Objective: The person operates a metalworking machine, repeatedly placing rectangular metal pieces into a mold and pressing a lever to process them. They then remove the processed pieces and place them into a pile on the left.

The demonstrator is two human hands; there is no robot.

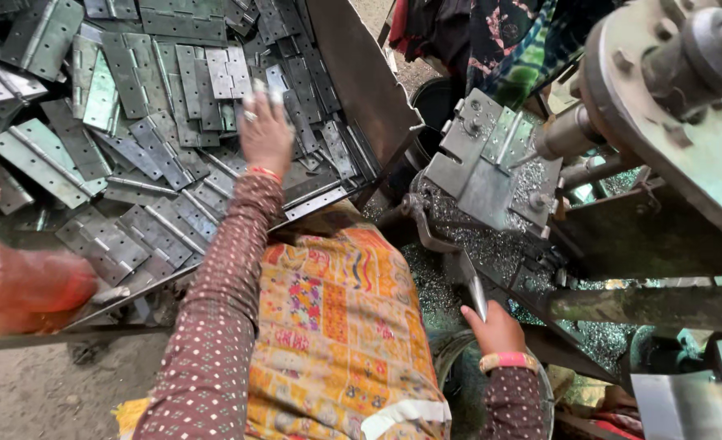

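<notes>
- Dozens of flat grey metal hinges (145, 122) are heaped in a large metal tray (361, 90) at upper left, lying at every angle with no shared direction.
- The left hand (264, 134) is stretched over the heap, palm down, fingers spread apart and blurred; whether a hinge is pinched under it cannot be told.
- Judged from this, the picking of a hinge from the pile is the step in hand; the next move would call for one piece to be separated and lifted clear.
- A patterned orange cloth (336, 326) is seen across the lap between the arms.
- The right hand (495, 330) is closed around a metal lever handle (473, 289), which slants up and leftward toward the machine.
- An opened hinge (491, 143) is seated on the machine's fixture, its pin axis running diagonally from lower left to upper right, just beside a drill spindle (565, 134) at the right.
- Metal shavings (499, 244) are scattered below.
</notes>
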